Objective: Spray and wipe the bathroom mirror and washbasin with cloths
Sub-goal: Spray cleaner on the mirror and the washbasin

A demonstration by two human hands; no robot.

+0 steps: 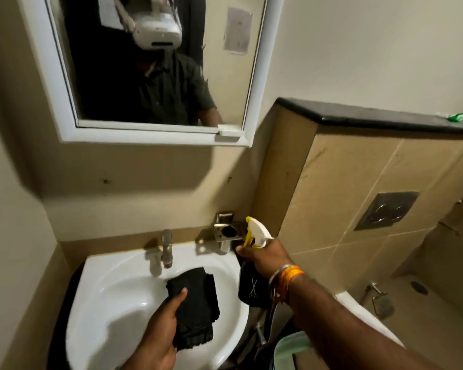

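Progress looks early to me: you have both tools in your hands, yet neither the glass nor the porcelain shows foam, droplets or streaks that I can make out, so spraying and wiping both seem still ahead of you.

Taking the washbasin (112,295) as the landmark and going from big to small: the mirror (150,62) in its white frame hangs on the wall above the washbasin, tilted in this wide view, and reflects you. To the right of the washbasin a tiled half-wall rises to a dark ledge (385,117) with a small green item on it that I cannot identify, and a metal flush plate (385,210) sits lower on those tiles. At the back of the washbasin stands the tap (166,248), and just right of it a metal wall holder (226,232).

Your left hand (158,332) grips a folded black cloth (195,308) over the bowl of the washbasin. Your right hand (265,259) is curled round the neck of the spray bottle (255,236) at the washbasin's right rim, its white and yellow head pointing up and left, near the holder. A light green cloth (292,345) shows below the washbasin's right edge, under your right forearm.

Tap and holder jut out at the back, so I expect wiping round them to be fiddly.
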